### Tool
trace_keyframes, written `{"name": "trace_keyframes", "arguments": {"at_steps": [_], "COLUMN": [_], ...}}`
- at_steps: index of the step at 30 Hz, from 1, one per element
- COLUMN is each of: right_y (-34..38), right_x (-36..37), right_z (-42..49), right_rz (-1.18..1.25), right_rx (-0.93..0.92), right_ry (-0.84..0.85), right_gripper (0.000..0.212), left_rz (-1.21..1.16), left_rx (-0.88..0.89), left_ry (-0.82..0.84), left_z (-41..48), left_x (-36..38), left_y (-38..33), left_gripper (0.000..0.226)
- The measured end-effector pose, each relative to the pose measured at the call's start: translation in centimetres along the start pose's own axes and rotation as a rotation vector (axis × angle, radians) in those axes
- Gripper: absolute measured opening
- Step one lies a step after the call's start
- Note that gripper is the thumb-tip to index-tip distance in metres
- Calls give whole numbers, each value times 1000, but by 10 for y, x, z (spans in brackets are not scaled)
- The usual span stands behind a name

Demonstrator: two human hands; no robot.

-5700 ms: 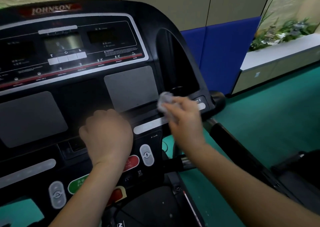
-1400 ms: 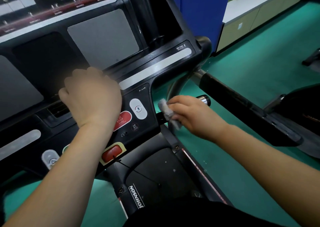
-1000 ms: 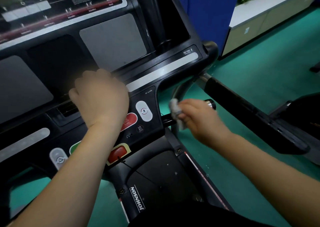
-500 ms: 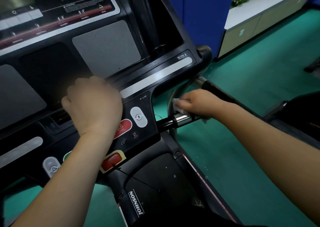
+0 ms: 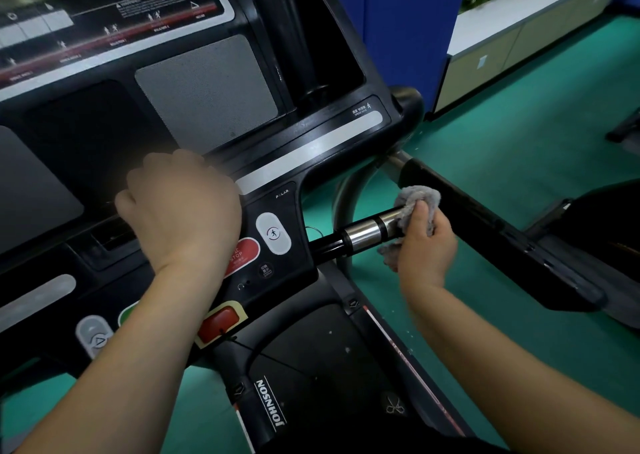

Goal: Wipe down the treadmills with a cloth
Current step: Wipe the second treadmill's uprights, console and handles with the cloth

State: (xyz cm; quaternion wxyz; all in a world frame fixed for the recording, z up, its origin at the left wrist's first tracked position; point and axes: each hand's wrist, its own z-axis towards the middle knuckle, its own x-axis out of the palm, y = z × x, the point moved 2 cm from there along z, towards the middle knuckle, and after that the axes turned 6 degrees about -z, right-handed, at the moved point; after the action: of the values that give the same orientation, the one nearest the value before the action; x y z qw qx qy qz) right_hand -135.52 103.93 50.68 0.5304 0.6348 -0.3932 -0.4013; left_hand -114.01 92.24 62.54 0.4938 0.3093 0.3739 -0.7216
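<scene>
The black treadmill console (image 5: 207, 89) fills the left of the head view. A short chrome grip bar (image 5: 367, 233) sticks out from its right side. My right hand (image 5: 427, 245) grips a crumpled grey cloth (image 5: 420, 197) wrapped over the outer end of that bar. My left hand (image 5: 180, 211) rests on the console above the red stop button (image 5: 242, 254), its fingers curled over the console ledge and hidden from me.
A long black side handrail (image 5: 485, 221) runs down to the right just behind the cloth. The deck cover marked JOHNSON (image 5: 273, 401) lies below. Green floor (image 5: 519, 148), a blue wall pad (image 5: 398, 20), a white cabinet (image 5: 502, 48) and another machine (image 5: 609, 231) lie to the right.
My right hand has slid the cloth outward along the chrome bar to its tip, baring the metal. My left hand has stayed on the console.
</scene>
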Motion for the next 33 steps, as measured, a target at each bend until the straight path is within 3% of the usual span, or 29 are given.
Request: {"name": "trace_keyframes", "arguments": {"at_steps": [3,6,10,13,15,20,25,31,33], "right_y": [-1,-5,-8,-7,-5,-6,-9,-4,-3], "right_x": [4,4,10,17,17,23,32,27,21], "right_z": [-11,-26,-77,-110,-113,-109,-79,-107,-110], "right_rz": [65,73,128,56,68,206,325,369,370], "right_rx": [128,274,413,366,361,515,609,659,634], "right_ry": [-88,-59,208,478,550,524,300,558,575], "right_gripper": [28,30,27,19,17,19,15,22,17], "left_rz": [-3,2,-5,-11,-21,-30,-29,-29,-30], "left_rx": [4,8,13,20,25,46,57,76,83], "left_ry": [5,10,9,10,13,13,13,16,14], "left_z": [0,-1,-1,-1,-1,-2,-1,-1,-1], "left_x": [0,0,-1,-1,-1,-1,-2,-1,-1], "left_y": [-1,0,1,2,3,3,3,3,3], "left_gripper": [34,34,34,35,36,36,35,34,34]}}
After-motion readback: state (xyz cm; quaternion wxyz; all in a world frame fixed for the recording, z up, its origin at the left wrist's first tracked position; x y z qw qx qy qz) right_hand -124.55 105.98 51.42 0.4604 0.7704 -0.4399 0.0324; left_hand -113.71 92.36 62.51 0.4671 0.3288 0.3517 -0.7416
